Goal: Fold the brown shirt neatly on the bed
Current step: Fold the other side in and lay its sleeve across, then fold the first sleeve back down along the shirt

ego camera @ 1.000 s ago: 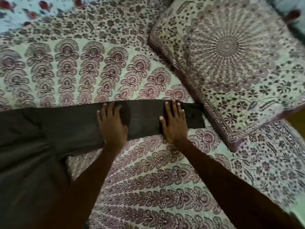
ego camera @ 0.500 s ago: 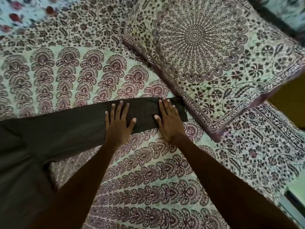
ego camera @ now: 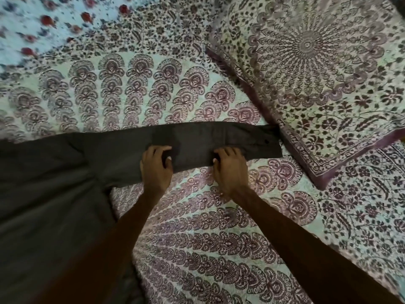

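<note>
Brown cloth, both hands on it: left hand [ego camera: 156, 170] and right hand [ego camera: 230, 170] curl onto the near edge of the sleeve [ego camera: 197, 139], fingertips partly tucked away. The brown shirt [ego camera: 43, 205] lies on the printed bedspread [ego camera: 197, 249], running off-frame at eight o'clock. At two o'clock the cuff reaches the pillow [ego camera: 317, 84]; contact unclear.

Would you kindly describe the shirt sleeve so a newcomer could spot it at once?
On the printed bedspread lies a brown shirt, its body at left. Its sleeve stretches right toward the pillow; left hand and right hand grip its near edge. It is the only plain dark strip.
</note>
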